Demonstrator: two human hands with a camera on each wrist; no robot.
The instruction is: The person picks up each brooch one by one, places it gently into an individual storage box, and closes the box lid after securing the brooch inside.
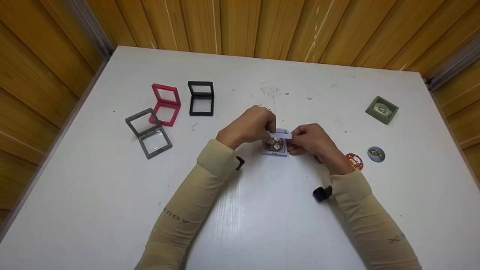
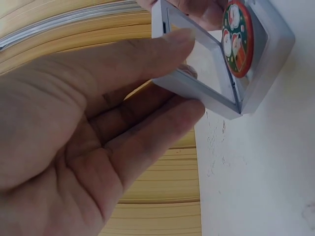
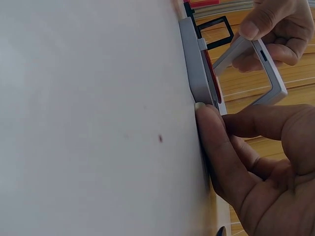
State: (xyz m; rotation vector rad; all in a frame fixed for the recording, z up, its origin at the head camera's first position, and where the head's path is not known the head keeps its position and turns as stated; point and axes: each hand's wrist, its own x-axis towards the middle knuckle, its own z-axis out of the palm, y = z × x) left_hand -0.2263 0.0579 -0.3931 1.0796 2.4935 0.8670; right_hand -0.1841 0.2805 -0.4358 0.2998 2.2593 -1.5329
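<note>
A pale lavender-white hinged display frame (image 1: 275, 153) lies on the table between both hands, its lid tilted up. Inside its base sits a round badge (image 2: 238, 39) with a red rim and small Christmas-style figures on green. My left hand (image 1: 249, 127) pinches the raised lid (image 2: 206, 96), thumb on one face and fingers behind the other. Low at the right side of the base (image 3: 194, 59), my right hand (image 1: 313, 140) grips the corner between thumb and index finger. In the head view, my left fingers cover part of the lid and badge.
Left of the hands stand open grey (image 1: 160, 151), red (image 1: 173, 119) and black (image 1: 201, 114) frames, the grey one overlapping the red. A green frame (image 1: 391, 117) holding a pale round piece sits far right. Blue (image 1: 376, 154) and red (image 1: 354, 160) round badges lie by my right wrist.
</note>
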